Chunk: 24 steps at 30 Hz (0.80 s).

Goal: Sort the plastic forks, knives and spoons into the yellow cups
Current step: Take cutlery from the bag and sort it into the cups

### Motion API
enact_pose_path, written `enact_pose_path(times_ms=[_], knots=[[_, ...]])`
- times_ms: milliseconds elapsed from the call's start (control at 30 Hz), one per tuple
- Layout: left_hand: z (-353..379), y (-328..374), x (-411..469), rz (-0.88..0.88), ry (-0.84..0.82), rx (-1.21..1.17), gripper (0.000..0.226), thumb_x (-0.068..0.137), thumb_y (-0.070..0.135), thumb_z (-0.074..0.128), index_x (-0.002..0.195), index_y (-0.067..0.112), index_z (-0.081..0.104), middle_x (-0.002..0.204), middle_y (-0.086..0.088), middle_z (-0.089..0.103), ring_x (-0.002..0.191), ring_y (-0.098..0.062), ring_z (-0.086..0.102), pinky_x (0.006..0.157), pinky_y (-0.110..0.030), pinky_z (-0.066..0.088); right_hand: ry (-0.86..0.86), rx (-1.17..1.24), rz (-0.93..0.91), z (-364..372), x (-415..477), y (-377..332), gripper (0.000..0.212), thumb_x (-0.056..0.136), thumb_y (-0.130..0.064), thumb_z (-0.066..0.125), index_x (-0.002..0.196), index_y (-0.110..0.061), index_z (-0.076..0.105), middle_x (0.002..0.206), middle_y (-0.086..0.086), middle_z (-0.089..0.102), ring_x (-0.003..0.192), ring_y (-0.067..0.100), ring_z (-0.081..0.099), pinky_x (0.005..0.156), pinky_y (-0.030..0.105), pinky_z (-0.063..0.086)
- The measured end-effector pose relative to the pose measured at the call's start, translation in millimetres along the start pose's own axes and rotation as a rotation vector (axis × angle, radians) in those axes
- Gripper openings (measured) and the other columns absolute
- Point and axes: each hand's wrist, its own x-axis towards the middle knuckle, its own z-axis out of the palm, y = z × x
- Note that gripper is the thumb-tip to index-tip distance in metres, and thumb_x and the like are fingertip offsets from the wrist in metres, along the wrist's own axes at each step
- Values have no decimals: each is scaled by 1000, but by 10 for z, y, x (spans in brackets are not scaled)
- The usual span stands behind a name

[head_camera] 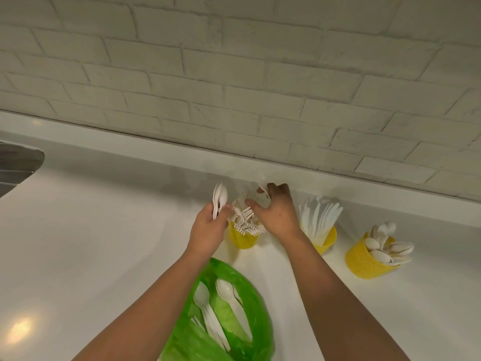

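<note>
Wall: a white brick wall (234, 61) rises behind the glossy white surface (104, 230).
Sink: the corner of a metal sink (18, 165) shows at the far left edge, well apart from the cups.
In the way: both forearms reach over the green bag (260, 316) and hide part of it. The right forearm covers the left side of the knife cup.
Fork cup (243, 239): yellow, leftmost of the three cups, crammed with white forks (246, 222) whose tines splay outward.
Knife cup (326, 242): yellow, in the middle, holding white knives (321, 217) that stand upright and fan out.
Spoon cup (364, 261): yellow with a perforated wall, rightmost, filled with white spoons (385, 248), bowls up.
Bag contents: loose spoons (226, 295) lie inside the open green bag, nearest the person.
Left hand (208, 227): grasping a few stacked spoons (218, 201) by their handles, bowls pointing up, just left of the fork cup's rim.
Right hand (278, 214): fingers curled above the forks, pinching a white piece (263, 191) at the fingertips beyond the fork cup. It is too blurred to tell which kind of cutlery it is.
</note>
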Motion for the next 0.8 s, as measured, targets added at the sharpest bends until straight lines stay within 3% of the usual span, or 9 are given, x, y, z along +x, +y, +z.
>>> enact_pose_path(times_ms=[167,267,367,500,667,800], knots=[[0,112,-90,-20,-96,-169,20,104,34,56,98,15,53,61,3,42,52,-10,37,50,-27,30,133,36,-67,0,-38,-48,41,87,-51,71,110,-18,64,112,1,51,93,26,66,80,38,56],[-36,127,-134,-1,-148,-168,28,104,36,56,100,9,54,64,-1,42,56,-13,36,52,-29,31,59,-37,-93,17,-42,-30,50,85,-55,71,113,-15,61,115,4,48,91,28,65,78,37,56],[-55,114,-176,5,-180,-154,24,104,38,57,99,14,58,66,-2,43,58,-13,37,53,-29,32,-22,-84,-41,55,-25,-6,58,83,-56,74,121,-15,60,121,6,46,95,30,67,82,36,56],[-63,100,-246,27,-198,-114,26,103,41,57,100,16,64,65,0,46,58,-13,40,53,-28,35,-2,-56,-9,40,-21,-32,59,84,-60,71,120,-15,60,122,5,46,96,29,67,83,36,56],[-56,173,-336,13,-256,-169,33,106,41,50,105,13,68,60,0,43,55,-12,41,54,-26,41,175,262,73,-113,-162,-221,30,85,-58,57,92,-28,60,98,-1,59,81,16,62,76,37,53],[34,274,-443,-16,-301,-278,35,106,42,49,89,11,57,58,0,41,55,-16,38,57,-28,37,-102,599,221,-287,-503,-387,17,92,-40,57,104,-28,55,84,-6,60,68,12,56,59,29,42]])
